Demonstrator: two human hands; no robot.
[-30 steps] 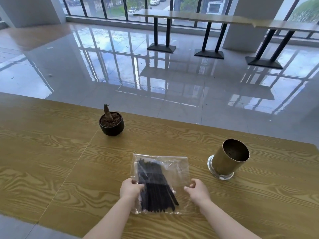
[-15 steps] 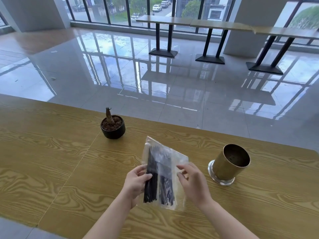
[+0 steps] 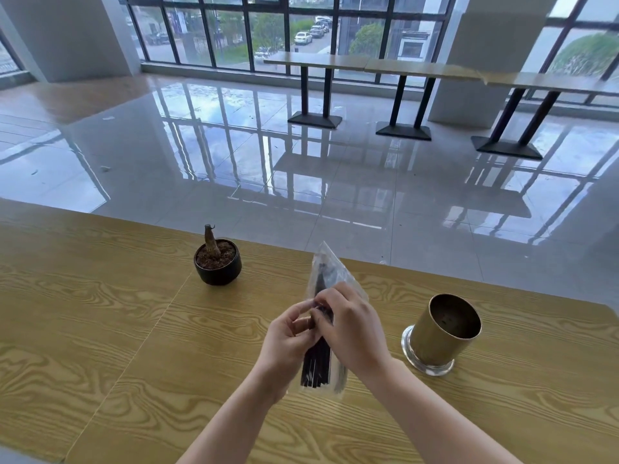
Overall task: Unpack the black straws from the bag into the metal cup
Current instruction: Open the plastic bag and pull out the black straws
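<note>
Two hands are busy with one thing here: my left hand point(image 3: 288, 338) and my right hand point(image 3: 353, 329) both grasp the clear bag point(image 3: 330, 271), which is lifted off the bench point(image 3: 100, 329) in the lower middle of the frame. The left hand pinches the bag from its left side with curled fingers. The right hand closes over it from the right, so the fingertips of both meet near the middle of the bag. I judge that I hold it in the air like this because thin plastic gives no resistance when it lies flat. With a grip on each side I can pull the film apart or search for the opening. Where the opening is, I cannot tell.

The black straws point(image 3: 316, 366) are all inside the bag, as one bundle. Their long axis follows the long axis of the bag, which runs nearly up and down in the frame. The lower ends point to the bottom edge, toward me, and the upper end of the bag points to the top of the frame, leaning only a little. No straw is outside.

The metal cup point(image 3: 432, 346) stands on the bench to the right of my hands, near them but apart. Its mouth is open upward and I see nothing inside. I think it is placed there so the straws have a short way to it. A small black plant pot point(image 3: 217, 266) stands above and left of the hands and takes no part.
</note>
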